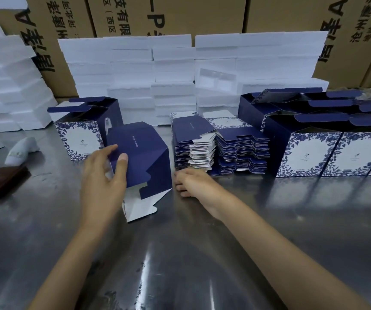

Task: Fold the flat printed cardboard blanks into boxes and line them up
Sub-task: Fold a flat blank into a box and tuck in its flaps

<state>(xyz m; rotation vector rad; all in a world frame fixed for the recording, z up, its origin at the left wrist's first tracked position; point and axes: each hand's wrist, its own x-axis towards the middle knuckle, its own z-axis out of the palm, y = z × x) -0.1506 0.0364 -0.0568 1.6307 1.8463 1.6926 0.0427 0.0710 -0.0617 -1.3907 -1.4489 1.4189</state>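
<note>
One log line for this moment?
left hand: holds half-folded box | right hand: at blank stack | finished boxes: right

A shiny steel table [291,231] carried everything. Near its middle stood a half-folded navy box [144,157], with a stack of flat blanks [220,151] just to its right. A finished box [84,133] stood behind on the left, and a row of finished boxes [336,151] lined the right. White foam blocks [173,70] were piled along the far edge. At the left edge lay a dark wooden tray [3,180] and a white object [22,149].
</note>
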